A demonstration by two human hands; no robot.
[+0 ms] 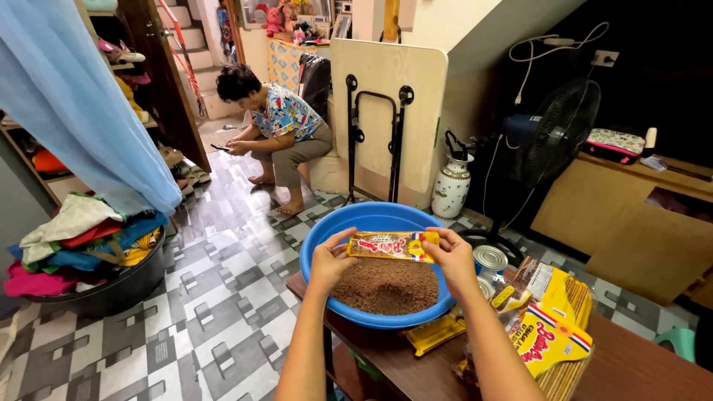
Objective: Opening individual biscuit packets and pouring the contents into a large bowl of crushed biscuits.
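Snack packet (392,246), yellow and flat, hangs level over my blue basin (327,223), pinched at one end by my left hand (330,261) and at the other by my right hand (451,256). Brown crumbs (386,286) fill the basin's bottom, probably crushed biscuit. More yellow packets (553,334) and tins (490,258) lie beside it on the wooden table (639,367). Farther off, a person (278,126) crouches on the tiled floor (215,312).

Even indoor light, sharp, wide-angle edge distortion.

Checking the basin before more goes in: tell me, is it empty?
No, the blue basin holds brown crumbs under the yellow packet.
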